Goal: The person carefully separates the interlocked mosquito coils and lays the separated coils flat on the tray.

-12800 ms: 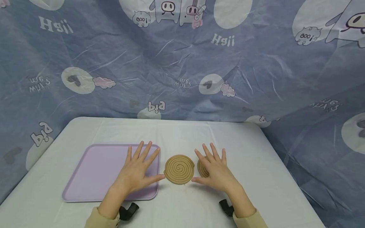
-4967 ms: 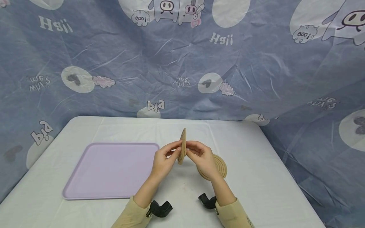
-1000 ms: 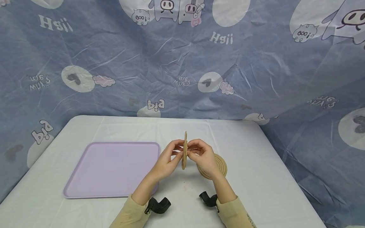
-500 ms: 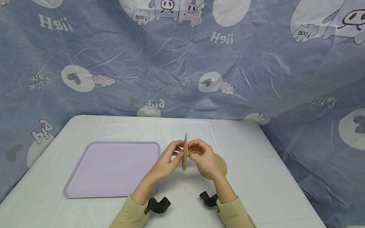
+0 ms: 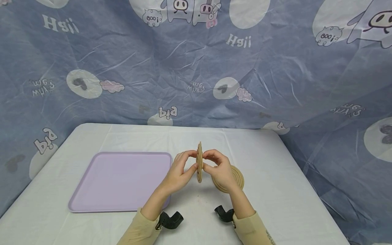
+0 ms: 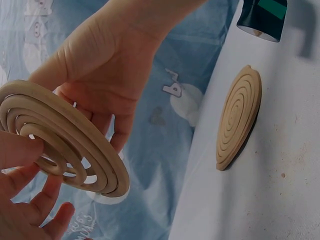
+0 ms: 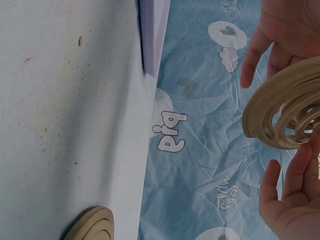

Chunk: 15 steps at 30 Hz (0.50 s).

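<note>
Teasing two nested spirals apart is, as I judge it from my end, the step in hand. The left hand (image 5: 179, 174) pinches one face of the brown coil (image 5: 199, 166) between thumb and fingers; the coil stands on edge above the worktop (image 5: 269, 190), with gaps between its loops. The right hand (image 5: 222, 170) pinches the opposite face. I'd say the next move calls for light, even pressure round the rings, which look brittle and could snap. Further right, a second coil (image 5: 238, 179) lies flat, partly hidden by that hand. As for the surface, I see a lilac tray (image 5: 122, 182) at left, then white covering dotted with crumb-like specks (image 7: 80, 41); behind and down the right side hangs a wrinkled blue sheet (image 5: 275, 71) printed with cartoon figures.
</note>
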Each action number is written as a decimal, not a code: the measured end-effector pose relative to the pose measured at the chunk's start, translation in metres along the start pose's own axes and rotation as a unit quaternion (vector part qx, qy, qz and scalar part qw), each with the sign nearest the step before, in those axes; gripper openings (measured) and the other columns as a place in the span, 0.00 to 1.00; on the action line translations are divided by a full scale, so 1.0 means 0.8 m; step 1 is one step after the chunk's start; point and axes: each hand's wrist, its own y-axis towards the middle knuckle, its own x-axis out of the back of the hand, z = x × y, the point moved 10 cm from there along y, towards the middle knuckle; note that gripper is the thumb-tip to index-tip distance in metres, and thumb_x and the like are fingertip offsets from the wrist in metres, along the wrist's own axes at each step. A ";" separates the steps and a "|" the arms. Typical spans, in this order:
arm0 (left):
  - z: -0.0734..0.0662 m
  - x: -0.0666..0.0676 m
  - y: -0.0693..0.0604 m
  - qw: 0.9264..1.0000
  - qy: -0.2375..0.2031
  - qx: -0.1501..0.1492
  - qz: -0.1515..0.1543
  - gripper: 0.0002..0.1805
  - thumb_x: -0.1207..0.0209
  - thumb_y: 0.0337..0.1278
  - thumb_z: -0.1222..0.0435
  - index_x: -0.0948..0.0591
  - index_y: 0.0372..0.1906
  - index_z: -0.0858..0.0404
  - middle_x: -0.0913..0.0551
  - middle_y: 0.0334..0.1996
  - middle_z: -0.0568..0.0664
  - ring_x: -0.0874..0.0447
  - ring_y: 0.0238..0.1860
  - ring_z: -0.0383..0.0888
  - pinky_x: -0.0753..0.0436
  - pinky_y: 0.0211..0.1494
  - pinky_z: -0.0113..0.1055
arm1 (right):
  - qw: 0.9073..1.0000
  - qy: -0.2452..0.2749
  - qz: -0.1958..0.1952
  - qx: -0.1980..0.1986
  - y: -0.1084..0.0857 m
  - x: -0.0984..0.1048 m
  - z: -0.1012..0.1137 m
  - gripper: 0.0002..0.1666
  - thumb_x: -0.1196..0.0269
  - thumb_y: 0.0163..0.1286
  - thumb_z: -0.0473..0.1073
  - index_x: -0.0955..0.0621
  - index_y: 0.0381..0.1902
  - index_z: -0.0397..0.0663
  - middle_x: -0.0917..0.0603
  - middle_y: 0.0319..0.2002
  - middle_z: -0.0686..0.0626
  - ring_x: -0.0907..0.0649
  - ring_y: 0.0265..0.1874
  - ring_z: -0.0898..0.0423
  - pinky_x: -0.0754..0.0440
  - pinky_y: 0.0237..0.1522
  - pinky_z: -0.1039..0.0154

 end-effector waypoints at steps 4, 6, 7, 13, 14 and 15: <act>0.003 0.001 -0.001 1.000 -0.005 0.013 -0.004 0.18 0.45 0.64 0.65 0.29 0.57 0.62 0.26 0.55 0.48 0.33 0.59 0.46 0.32 0.60 0.50 | 1.000 -0.007 -0.004 0.006 0.000 0.000 0.013 0.13 0.40 0.52 0.20 0.23 0.38 0.25 0.21 0.37 0.49 0.23 0.42 0.51 0.26 0.52 0.44; 0.005 0.003 0.000 1.000 -0.012 0.017 -0.009 0.18 0.45 0.63 0.66 0.29 0.57 0.62 0.27 0.54 0.49 0.32 0.59 0.46 0.30 0.59 0.50 | 1.000 -0.009 -0.010 0.012 0.001 0.002 0.014 0.12 0.41 0.52 0.19 0.23 0.37 0.25 0.21 0.35 0.49 0.22 0.40 0.53 0.25 0.51 0.44; 0.006 0.004 0.000 1.000 -0.014 0.019 -0.011 0.18 0.44 0.63 0.65 0.29 0.57 0.62 0.27 0.54 0.50 0.32 0.59 0.46 0.30 0.59 0.51 | 1.000 -0.012 -0.014 0.013 0.001 0.004 0.015 0.12 0.41 0.52 0.19 0.23 0.37 0.25 0.21 0.35 0.50 0.22 0.39 0.54 0.25 0.50 0.44; 0.010 0.003 0.000 0.999 -0.030 0.035 -0.011 0.19 0.44 0.64 0.65 0.29 0.58 0.62 0.29 0.56 0.53 0.33 0.62 0.49 0.29 0.59 0.54 | 0.999 -0.023 -0.023 0.012 0.002 0.008 0.015 0.12 0.39 0.53 0.20 0.22 0.37 0.26 0.21 0.35 0.52 0.22 0.40 0.55 0.25 0.51 0.46; 0.010 0.002 0.000 0.998 -0.036 0.041 -0.009 0.19 0.44 0.64 0.66 0.30 0.58 0.62 0.29 0.56 0.53 0.33 0.62 0.50 0.29 0.59 0.54 | 0.999 -0.024 -0.021 0.011 0.002 0.008 0.015 0.12 0.39 0.53 0.20 0.22 0.37 0.26 0.21 0.35 0.52 0.22 0.40 0.54 0.24 0.51 0.47; 0.011 0.001 0.000 0.998 -0.044 0.046 -0.009 0.19 0.44 0.64 0.66 0.30 0.58 0.62 0.29 0.57 0.54 0.33 0.62 0.51 0.29 0.59 0.55 | 0.999 -0.025 -0.020 0.010 0.002 0.008 0.015 0.12 0.39 0.53 0.20 0.22 0.37 0.26 0.21 0.35 0.52 0.23 0.40 0.53 0.24 0.51 0.47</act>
